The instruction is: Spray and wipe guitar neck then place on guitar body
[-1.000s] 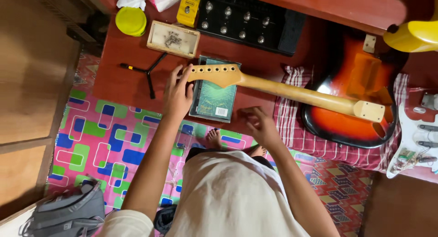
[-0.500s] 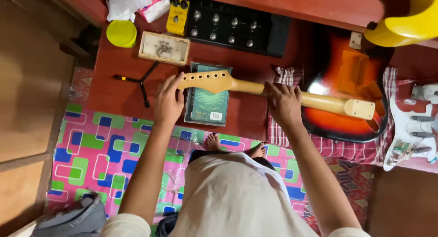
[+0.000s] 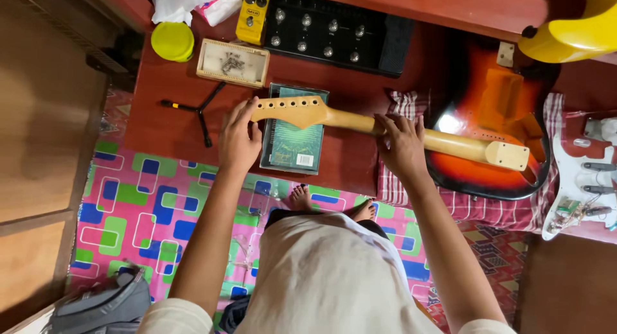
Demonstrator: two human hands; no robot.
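A bare maple guitar neck [image 3: 463,146] lies across the red-brown table [image 3: 167,131]. Its headstock [image 3: 299,109] rests over a green book [image 3: 292,141]. Its heel reaches onto a sunburst guitar body [image 3: 482,96], which lies on a checkered cloth [image 3: 475,205]. My left hand [image 3: 239,141] grips the tip of the headstock, fingers curled over its end. My right hand [image 3: 402,144] wraps over the middle of the neck, next to the guitar body.
Along the back stand a black multi-knob effects unit [image 3: 334,32], a yellow pedal [image 3: 252,16], a small tray of screws [image 3: 232,62] and a yellow lid [image 3: 172,40]. A three-arm wrench [image 3: 199,109] lies left of the headstock. A white pickguard with wiring [image 3: 578,173] sits far right.
My right hand has risen from the table's near edge onto the neck and now grips it. My left hand stays at the headstock.
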